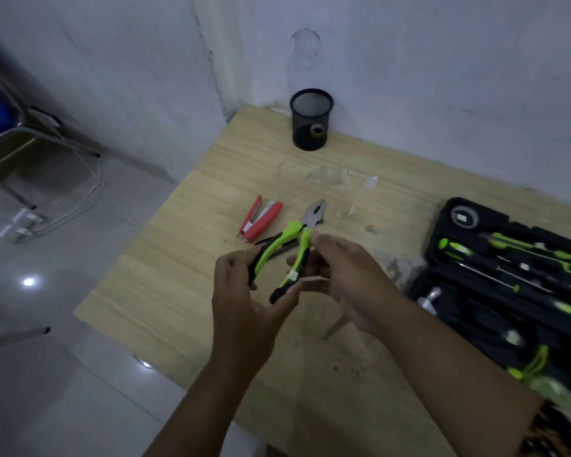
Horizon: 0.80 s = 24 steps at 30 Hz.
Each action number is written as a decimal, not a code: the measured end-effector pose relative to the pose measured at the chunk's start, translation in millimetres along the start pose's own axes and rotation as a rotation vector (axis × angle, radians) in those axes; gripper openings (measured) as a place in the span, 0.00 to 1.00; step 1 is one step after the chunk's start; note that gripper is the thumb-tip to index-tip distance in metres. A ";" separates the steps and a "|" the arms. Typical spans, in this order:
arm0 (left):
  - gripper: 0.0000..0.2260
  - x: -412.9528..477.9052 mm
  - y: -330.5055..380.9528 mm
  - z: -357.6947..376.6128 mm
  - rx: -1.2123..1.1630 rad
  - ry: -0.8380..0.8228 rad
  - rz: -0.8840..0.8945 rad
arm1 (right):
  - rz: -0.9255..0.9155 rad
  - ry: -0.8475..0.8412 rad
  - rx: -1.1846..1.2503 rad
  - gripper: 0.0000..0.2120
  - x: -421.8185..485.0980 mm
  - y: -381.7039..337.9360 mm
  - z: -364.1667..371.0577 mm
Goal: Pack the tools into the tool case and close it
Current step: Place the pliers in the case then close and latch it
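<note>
Left hand (241, 291) grips one handle of the pliers (297, 239), fingers curled round it. The handles are splayed and the nose points away from us toward the wall, so the long axis runs roughly fore-and-aft above the table (211, 192). Right hand (346, 275) pinches the other handle. Tool case (440, 232) lies open, well apart to the right, and the right hand is nearer it. We judge a rightward carry next; we cannot tell which slot is free.

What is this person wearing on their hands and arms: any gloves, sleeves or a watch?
Nothing that shows. The left hand and the right hand are bare, with no gloves or wristwatch. Both forearms are uncovered down to the picture's lower edge. No sleeve is plainly in view.
</note>
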<state>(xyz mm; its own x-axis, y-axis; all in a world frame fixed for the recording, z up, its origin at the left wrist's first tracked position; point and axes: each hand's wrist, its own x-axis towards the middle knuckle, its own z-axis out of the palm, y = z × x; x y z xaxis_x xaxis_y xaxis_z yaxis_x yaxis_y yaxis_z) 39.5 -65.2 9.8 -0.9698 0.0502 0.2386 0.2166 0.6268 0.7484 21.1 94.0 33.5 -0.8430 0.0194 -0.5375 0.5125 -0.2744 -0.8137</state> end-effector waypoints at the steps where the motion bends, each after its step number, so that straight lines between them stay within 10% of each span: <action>1: 0.28 0.1 11.0 3.0 -0.025 -0.002 0.026 | -0.039 0.015 0.061 0.15 -6.1 -5.3 -4.4; 24: 0.31 -7.0 147.8 159.4 -0.215 -0.670 0.359 | -0.306 0.437 0.228 0.11 -106.3 -15.9 -233.9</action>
<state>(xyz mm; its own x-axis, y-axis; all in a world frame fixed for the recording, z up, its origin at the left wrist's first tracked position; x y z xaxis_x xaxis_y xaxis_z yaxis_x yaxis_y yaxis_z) 60.5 151.0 20.1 -0.6826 0.7215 0.1159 0.4799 0.3230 0.8157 140.7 321.3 51.8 -0.7767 0.5126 -0.3661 0.1671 -0.3927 -0.9044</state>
